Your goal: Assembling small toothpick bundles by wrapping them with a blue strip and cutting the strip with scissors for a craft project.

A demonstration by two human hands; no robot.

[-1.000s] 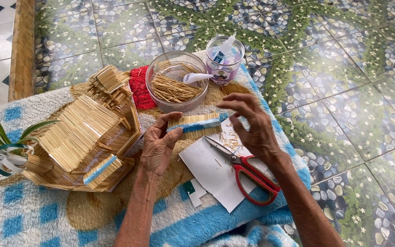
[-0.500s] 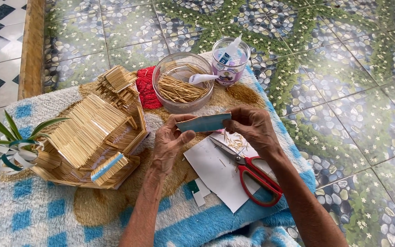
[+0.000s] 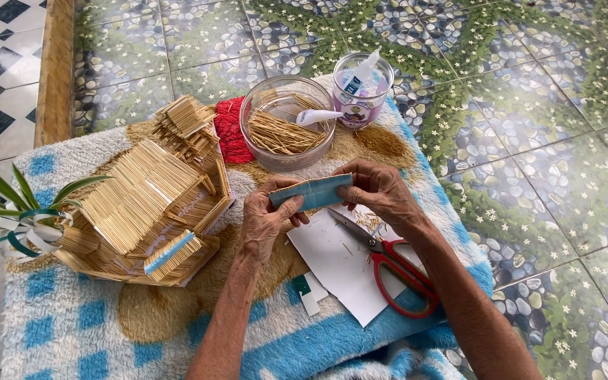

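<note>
Holding: both hands pinch blue strip (image 3: 312, 192), left hand (image 3: 267, 218) and right hand (image 3: 381, 193) at its ends
Tip: keep strip level, grip even
Scissors (image 3: 388, 260): 5 o'clock
Bowl (image 3: 288, 123): 12 o'clock

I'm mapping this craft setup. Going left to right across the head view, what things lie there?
Green plant leaves → toothpick model house → left hand → blue card strip → right hand → red-handled scissors.

A small blue strip panel (image 3: 312, 192), level, pinched at both ends, its far face possibly stick-covered
</note>
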